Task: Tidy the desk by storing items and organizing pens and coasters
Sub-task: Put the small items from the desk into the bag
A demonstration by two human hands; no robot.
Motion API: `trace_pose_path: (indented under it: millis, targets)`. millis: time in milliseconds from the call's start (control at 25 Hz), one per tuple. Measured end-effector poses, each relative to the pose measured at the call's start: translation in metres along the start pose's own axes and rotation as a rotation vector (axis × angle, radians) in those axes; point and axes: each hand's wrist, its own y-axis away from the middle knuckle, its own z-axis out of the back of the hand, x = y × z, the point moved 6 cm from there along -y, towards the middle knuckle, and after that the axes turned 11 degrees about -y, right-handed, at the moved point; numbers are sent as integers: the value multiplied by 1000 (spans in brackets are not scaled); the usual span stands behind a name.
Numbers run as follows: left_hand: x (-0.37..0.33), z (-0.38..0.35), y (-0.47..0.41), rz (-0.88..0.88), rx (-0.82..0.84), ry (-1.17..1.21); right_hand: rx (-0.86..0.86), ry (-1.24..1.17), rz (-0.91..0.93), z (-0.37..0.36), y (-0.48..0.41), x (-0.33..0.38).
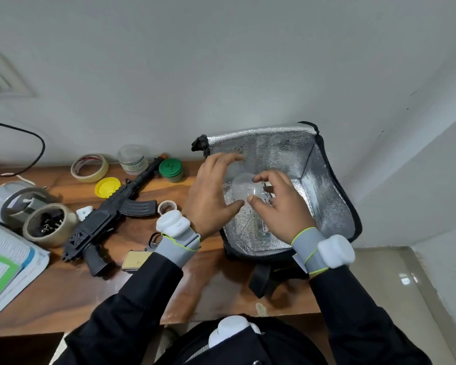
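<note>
On the desk (208,275), over the open foil-lined bag (287,154), a clear cup (244,188) is being pinched by the right hand (282,206), the left hand (211,191) being held spread alongside; so slick a cup risks being dropped outside.

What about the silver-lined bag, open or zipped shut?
Open. The bag gapes wide, silver lining showing; the right hand holds a clear container at its mouth.

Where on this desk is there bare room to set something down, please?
Bare wood lies along the near edge, between the booklets and the left sleeve, and between both sleeves before the insulated bag. The left back is crowded: tape rolls, toy rifle, jars.
</note>
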Motion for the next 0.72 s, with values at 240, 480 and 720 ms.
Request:
trace_pose_path:
  millis: [240, 480, 720]
  targets:
    - [16, 12, 30, 129, -137, -53, 47, 20, 58, -13, -5, 16]
    - [55, 27, 62, 331, -111, -62, 87, 111, 217, -52, -15, 55]
    - [110, 47, 81, 483, -43, -49, 71, 355, 272, -99, -23, 91]
